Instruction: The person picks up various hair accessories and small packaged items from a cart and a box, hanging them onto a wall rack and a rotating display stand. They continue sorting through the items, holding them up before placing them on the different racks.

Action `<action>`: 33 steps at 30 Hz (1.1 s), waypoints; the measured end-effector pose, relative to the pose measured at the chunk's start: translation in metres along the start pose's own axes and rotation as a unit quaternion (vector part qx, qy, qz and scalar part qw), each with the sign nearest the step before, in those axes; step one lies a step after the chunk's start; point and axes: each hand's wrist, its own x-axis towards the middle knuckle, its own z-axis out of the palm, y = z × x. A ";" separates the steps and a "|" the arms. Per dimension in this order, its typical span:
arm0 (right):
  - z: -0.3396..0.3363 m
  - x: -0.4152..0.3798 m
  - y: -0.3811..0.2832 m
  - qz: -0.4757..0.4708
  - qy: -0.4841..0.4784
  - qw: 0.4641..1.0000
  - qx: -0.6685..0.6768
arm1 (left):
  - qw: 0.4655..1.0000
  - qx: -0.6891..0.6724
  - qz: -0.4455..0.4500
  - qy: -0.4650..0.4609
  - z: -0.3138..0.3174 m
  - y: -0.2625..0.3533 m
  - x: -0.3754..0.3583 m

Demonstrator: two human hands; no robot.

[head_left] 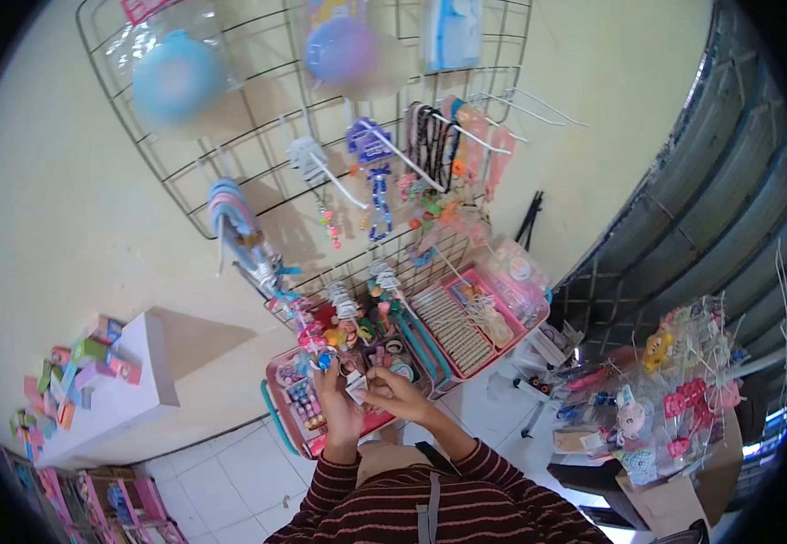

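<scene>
Both of my hands are raised close together over a pink basket [313, 445] of small trinkets. Between them is a small item with a white card [355, 388]. My right hand [398, 396] pinches the card from its right side. My left hand [337, 408] is at the card's left, its fingers pointing up and curled near a small blue piece [324, 360]. Whether the blue piece belongs to the held item is too small to tell.
A wire rack [266, 82] with hooks and hanging accessories is on the wall ahead. Another pink basket [466, 370] stands to the right. A white shelf [153, 363] with small boxes is at left, and bagged items [629, 417] lie at right.
</scene>
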 end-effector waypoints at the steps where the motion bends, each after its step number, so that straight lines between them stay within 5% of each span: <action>1: -0.005 -0.001 0.008 0.001 0.011 1.000 -0.001 | 1.000 0.014 -0.009 0.009 0.002 -0.006 -0.001; 3: -0.014 -0.005 0.025 0.014 0.048 0.993 -0.105 | 0.999 0.014 -0.038 0.009 -0.004 -0.019 0.000; 5: -0.020 -0.010 0.023 0.014 0.094 0.990 -0.108 | 1.000 0.014 -0.009 0.004 -0.014 -0.034 0.008; 11: -0.039 -0.003 0.030 -0.006 0.242 0.969 -0.046 | 0.991 0.075 -0.106 -0.025 -0.075 -0.062 0.014; 14: -0.035 0.010 0.032 -0.016 0.236 0.971 -0.021 | 0.960 0.215 -0.171 -0.051 -0.095 -0.070 0.003; 29: -0.030 0.049 0.054 0.039 0.157 0.977 -0.140 | 0.944 0.143 -0.292 -0.048 -0.108 -0.070 0.008; 33: -0.036 0.062 0.068 -0.067 0.202 0.964 -0.160 | 0.957 0.105 -0.268 -0.041 -0.113 -0.077 0.013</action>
